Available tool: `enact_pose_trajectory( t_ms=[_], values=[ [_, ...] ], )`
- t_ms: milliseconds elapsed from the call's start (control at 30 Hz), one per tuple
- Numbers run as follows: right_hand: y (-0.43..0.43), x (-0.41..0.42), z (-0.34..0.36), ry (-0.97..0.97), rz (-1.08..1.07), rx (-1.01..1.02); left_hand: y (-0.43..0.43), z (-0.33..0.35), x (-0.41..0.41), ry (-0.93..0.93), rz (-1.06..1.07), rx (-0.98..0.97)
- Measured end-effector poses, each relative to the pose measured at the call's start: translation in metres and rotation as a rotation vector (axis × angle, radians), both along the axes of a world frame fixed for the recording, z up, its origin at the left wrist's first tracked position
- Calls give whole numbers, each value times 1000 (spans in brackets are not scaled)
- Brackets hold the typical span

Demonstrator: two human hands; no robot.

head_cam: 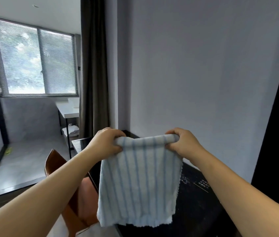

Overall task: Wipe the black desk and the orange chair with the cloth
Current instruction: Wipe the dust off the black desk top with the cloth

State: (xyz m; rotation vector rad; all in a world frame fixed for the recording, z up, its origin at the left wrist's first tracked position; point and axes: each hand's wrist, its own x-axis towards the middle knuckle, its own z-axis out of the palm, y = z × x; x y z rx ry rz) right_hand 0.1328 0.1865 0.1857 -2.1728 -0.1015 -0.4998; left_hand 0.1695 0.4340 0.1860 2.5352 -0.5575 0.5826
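Both hands were raised in front of the person, holding up a pale blue-and-white striped terry cloth [140,182] by its top edge. The left hand [107,142] gripped the upper left corner, its fingers [119,134] curled over the bunched hem and clamped on it. The right hand [181,144] pinched the upper right corner the same way, fingers [172,132] folded tight round the fabric. Between the two grips the top edge ran nearly level, and the rest of the cloth hung down flat with its stripes running vertically. The lower hem hung in front of the near part of the glossy black bench [200,211], but whether it touched the surface could not be told from this angle.

The bench stood against a plain grey wall [203,74], and on its top, just right of the cloth, there was a patch of small white print [203,184], too blurred to read. The orange-brown moulded chair [87,199] stood to the left of the bench, partly behind the left forearm, its curved back [55,161] towards the open floor.

Further off were a dark grey curtain [94,74], a window with slatted blinds [37,62] and a white-topped side table [68,112].
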Motion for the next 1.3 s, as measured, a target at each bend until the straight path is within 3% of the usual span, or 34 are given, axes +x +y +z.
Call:
enact_pose_trajectory(
  t_ms=[200, 233, 333, 367, 467, 567, 633, 667, 867, 933, 1000, 1067, 1133, 1200, 1300],
  values=[
    [-15, 6, -1, -77, -159, -135, 4, 15, 0, -1, 257, 227],
    [-16, 7, -1, -99, -178, -127, 4, 17, 0, 16, 211, 151],
    [-19, 8, 1, -202, -251, -91, -3, 18, -2, 205, -62, -464],
    [-20, 7, 3, -209, -242, -91, -6, 16, -3, 261, -133, -563],
    [-24, 4, 4, -135, -155, -8, -14, -1, -3, 362, -192, -420],
    [-33, -1, 0, -166, -179, 115, -16, -1, 0, 402, -219, -416],
    [-37, -6, 0, -129, -208, 116, -18, 2, 4, 409, -133, -248],
    [-38, -7, -1, -110, -229, 115, -20, 2, 4, 442, -100, -274],
    [-22, -18, -2, -23, -252, 272, -68, -8, -13, 824, 37, -1049],
    [-9, -23, -3, 13, -135, 396, -87, -6, -24, 1048, -95, -1226],
    [4, -32, -3, 103, 92, 474, -100, -5, -31, 1133, -292, -1257],
    [12, -40, -4, 255, 339, 530, -106, -5, -34, 1097, -409, -1182],
    [12, -42, -2, 321, 414, 650, -107, -7, -36, 972, -420, -1133],
    [6, -40, 0, 245, 339, 828, -103, -9, -35, 884, -406, -1179],
    [-9, -36, -8, 30, 117, 747, -92, -7, -32, 870, -380, -1236]
  ],
)
